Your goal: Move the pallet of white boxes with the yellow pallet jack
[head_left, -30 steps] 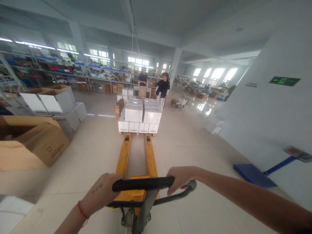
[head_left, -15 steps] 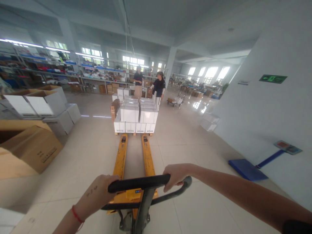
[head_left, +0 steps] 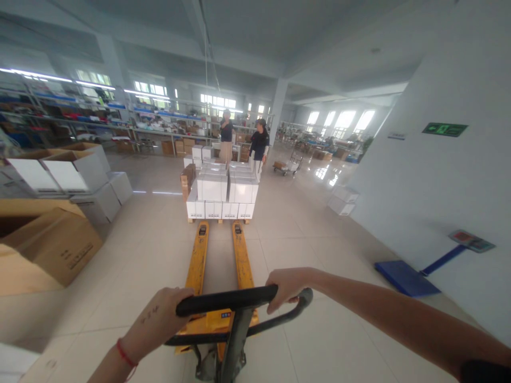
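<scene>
Left hand (head_left: 163, 315) and right hand (head_left: 288, 287) gripped the black handle (head_left: 225, 301), near. Yellow forks (head_left: 197, 263) ran lengthwise near to far, tips at near edge of pallet (head_left: 220, 221) under white boxes (head_left: 212, 186); contact unclear. Neither hand clearly nearer. Print on brown carton (head_left: 75, 244), left: too blurred to read.

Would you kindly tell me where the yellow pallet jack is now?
In the head view, the pallet jack is low, slightly left of centre, its handle held by the left hand and right hand, its forks pointing towards stacked white boxes.
</scene>
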